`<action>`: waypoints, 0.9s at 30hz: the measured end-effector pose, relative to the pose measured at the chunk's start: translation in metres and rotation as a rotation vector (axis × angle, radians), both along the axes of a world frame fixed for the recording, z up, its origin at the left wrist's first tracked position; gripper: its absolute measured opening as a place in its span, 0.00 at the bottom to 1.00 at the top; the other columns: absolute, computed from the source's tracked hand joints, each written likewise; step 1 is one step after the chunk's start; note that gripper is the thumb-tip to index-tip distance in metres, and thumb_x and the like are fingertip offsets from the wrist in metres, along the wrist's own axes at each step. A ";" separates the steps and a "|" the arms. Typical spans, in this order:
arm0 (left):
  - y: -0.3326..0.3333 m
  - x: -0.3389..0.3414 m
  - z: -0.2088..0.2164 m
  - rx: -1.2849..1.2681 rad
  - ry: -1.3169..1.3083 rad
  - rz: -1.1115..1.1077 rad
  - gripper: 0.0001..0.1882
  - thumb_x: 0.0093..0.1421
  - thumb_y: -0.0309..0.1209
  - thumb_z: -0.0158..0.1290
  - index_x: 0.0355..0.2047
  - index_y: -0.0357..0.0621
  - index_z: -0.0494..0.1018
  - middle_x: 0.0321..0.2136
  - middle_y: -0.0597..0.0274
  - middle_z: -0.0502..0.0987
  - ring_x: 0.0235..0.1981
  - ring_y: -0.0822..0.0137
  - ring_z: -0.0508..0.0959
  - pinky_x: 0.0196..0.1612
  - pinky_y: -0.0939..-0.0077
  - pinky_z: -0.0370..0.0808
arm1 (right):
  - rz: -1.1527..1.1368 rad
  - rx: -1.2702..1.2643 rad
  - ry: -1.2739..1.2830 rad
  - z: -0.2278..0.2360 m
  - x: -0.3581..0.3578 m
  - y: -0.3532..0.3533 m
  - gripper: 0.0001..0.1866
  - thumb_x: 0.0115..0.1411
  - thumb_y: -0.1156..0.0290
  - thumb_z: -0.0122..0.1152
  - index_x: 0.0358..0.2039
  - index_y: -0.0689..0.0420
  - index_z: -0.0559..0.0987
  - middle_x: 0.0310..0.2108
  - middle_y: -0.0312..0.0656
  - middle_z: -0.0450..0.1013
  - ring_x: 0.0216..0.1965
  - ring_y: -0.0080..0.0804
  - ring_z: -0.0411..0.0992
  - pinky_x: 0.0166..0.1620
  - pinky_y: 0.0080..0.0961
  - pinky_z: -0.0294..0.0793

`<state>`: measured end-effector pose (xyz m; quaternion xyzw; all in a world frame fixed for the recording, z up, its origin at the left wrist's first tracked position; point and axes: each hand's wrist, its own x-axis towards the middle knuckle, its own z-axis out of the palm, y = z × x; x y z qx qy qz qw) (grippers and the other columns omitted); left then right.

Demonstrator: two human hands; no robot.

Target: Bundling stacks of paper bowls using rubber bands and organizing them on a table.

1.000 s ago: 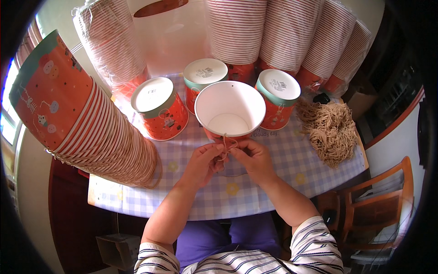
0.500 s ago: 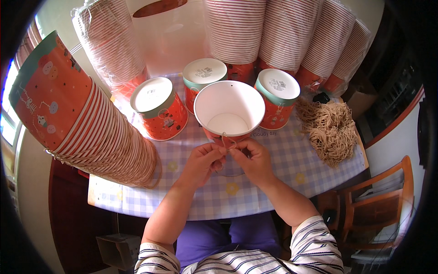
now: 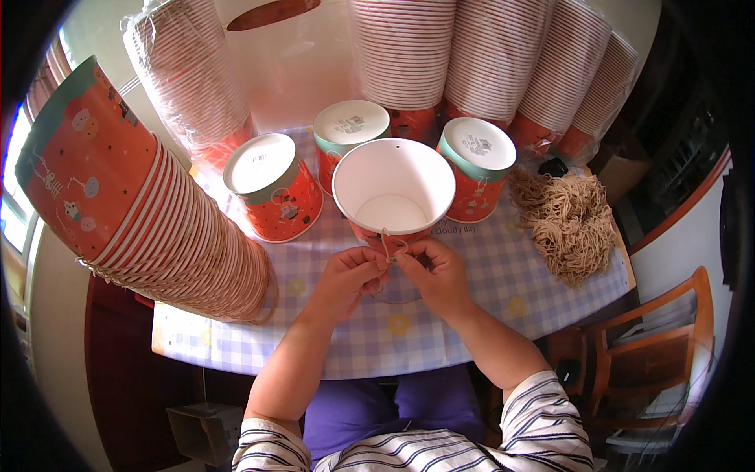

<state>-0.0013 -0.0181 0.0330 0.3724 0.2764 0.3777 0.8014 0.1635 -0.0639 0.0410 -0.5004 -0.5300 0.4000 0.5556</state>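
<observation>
Both hands, left hand and right hand, pinch a string at the near rim of the open paper cup just beyond them.

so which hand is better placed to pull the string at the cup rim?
Probably right. The right hand pinches the string at the open cup's near rim; the left hand sits slightly lower beside it.

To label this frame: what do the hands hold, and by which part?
Both hands, left hand and right hand, pinch a thin string at the near rim of the open paper cup.
</observation>
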 end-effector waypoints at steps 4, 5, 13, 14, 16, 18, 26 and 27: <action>0.000 -0.001 -0.001 0.002 -0.039 -0.006 0.02 0.55 0.23 0.51 0.30 0.38 0.72 0.25 0.63 0.75 0.23 0.75 0.72 0.26 0.84 0.67 | -0.012 -0.002 0.004 0.001 -0.001 0.000 0.04 0.56 0.74 0.58 0.32 0.61 0.76 0.26 0.31 0.72 0.27 0.12 0.67 0.30 0.12 0.66; 0.000 -0.001 -0.001 0.007 -0.039 -0.003 0.02 0.55 0.23 0.51 0.29 0.38 0.72 0.25 0.63 0.75 0.23 0.75 0.72 0.26 0.84 0.67 | -0.022 -0.008 -0.012 0.002 -0.001 0.000 0.04 0.56 0.74 0.58 0.31 0.61 0.76 0.26 0.30 0.72 0.26 0.12 0.66 0.29 0.12 0.65; 0.001 -0.002 -0.001 0.035 -0.025 -0.034 0.01 0.55 0.22 0.51 0.28 0.39 0.72 0.24 0.65 0.74 0.23 0.76 0.71 0.26 0.84 0.65 | -0.062 0.015 -0.065 0.005 -0.003 -0.001 0.04 0.55 0.74 0.58 0.30 0.60 0.76 0.22 0.28 0.69 0.22 0.10 0.62 0.24 0.12 0.60; 0.001 -0.003 -0.002 0.042 -0.035 -0.045 0.01 0.55 0.22 0.51 0.28 0.39 0.72 0.24 0.65 0.74 0.23 0.76 0.71 0.26 0.84 0.65 | -0.076 0.026 -0.080 0.007 -0.004 -0.002 0.04 0.55 0.73 0.58 0.29 0.60 0.76 0.21 0.28 0.68 0.22 0.10 0.61 0.24 0.12 0.60; 0.001 -0.003 -0.001 0.042 -0.037 -0.049 0.01 0.54 0.22 0.51 0.28 0.39 0.72 0.24 0.65 0.74 0.23 0.76 0.70 0.26 0.84 0.65 | -0.091 0.038 -0.095 0.007 -0.005 -0.002 0.04 0.56 0.73 0.58 0.29 0.60 0.76 0.21 0.28 0.68 0.22 0.10 0.61 0.23 0.12 0.59; 0.001 -0.003 -0.001 0.041 -0.039 -0.053 0.01 0.54 0.22 0.51 0.28 0.39 0.72 0.24 0.65 0.73 0.23 0.76 0.70 0.26 0.84 0.65 | -0.101 0.054 -0.095 0.006 -0.005 -0.002 0.04 0.55 0.73 0.58 0.28 0.60 0.75 0.20 0.28 0.67 0.21 0.11 0.60 0.23 0.12 0.60; 0.000 0.001 -0.003 0.141 0.092 -0.021 0.02 0.55 0.23 0.52 0.29 0.38 0.72 0.24 0.65 0.73 0.21 0.77 0.69 0.24 0.86 0.62 | -0.098 0.058 -0.071 0.004 -0.004 0.000 0.04 0.55 0.73 0.58 0.29 0.60 0.75 0.22 0.29 0.69 0.23 0.12 0.63 0.25 0.13 0.62; 0.001 0.001 -0.003 0.141 0.092 -0.020 0.02 0.55 0.23 0.52 0.29 0.38 0.72 0.24 0.65 0.73 0.21 0.77 0.69 0.24 0.86 0.62 | -0.097 0.045 -0.090 0.004 -0.004 0.000 0.04 0.55 0.73 0.58 0.30 0.61 0.76 0.23 0.30 0.70 0.23 0.12 0.64 0.26 0.13 0.63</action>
